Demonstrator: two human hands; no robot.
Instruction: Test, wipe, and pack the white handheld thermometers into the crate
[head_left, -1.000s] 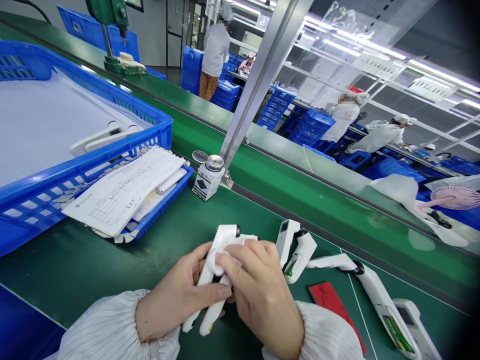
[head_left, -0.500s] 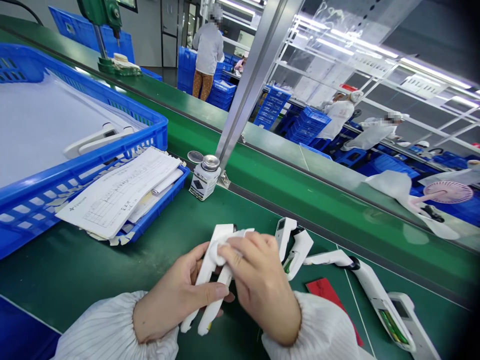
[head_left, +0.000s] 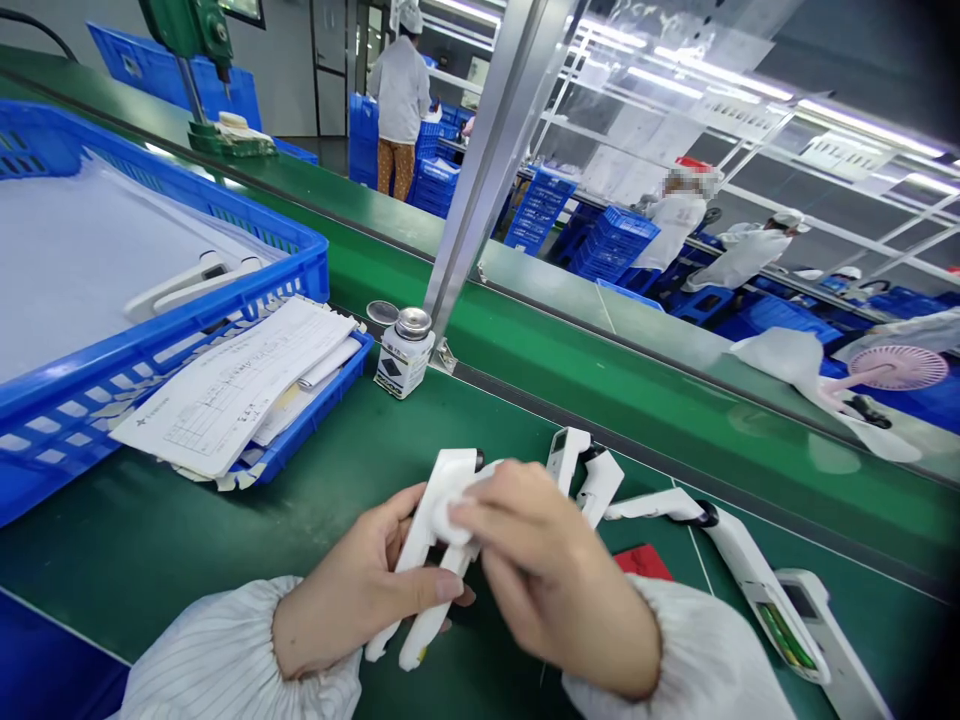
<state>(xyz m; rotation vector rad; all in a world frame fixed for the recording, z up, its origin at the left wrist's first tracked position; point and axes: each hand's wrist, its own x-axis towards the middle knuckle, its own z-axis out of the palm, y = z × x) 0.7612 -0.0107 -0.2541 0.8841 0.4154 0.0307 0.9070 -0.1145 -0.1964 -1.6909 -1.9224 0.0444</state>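
My left hand is closed around a white plastic handheld device, a folded body with two arms side by side, its thumb across the lower arms. At its upper part, my right hand pinches a soft white pad against the surface; the fingers partly hide it, and its exact material does not show. Just right of the hands lies a similar white device. Farther right, an unfolded device shows green inside an opening, beside another with a dark display.
A red object lies by my right sleeve. Papers fill a small blue tray beside a large blue crate. A metal-topped bottle stands by a metal post. Past it run a green conveyor and several co-workers.
My right hand has slid a little to the right and its sleeve covers more of the red object. My left hand keeps its grip on the device. The view has shifted slightly.
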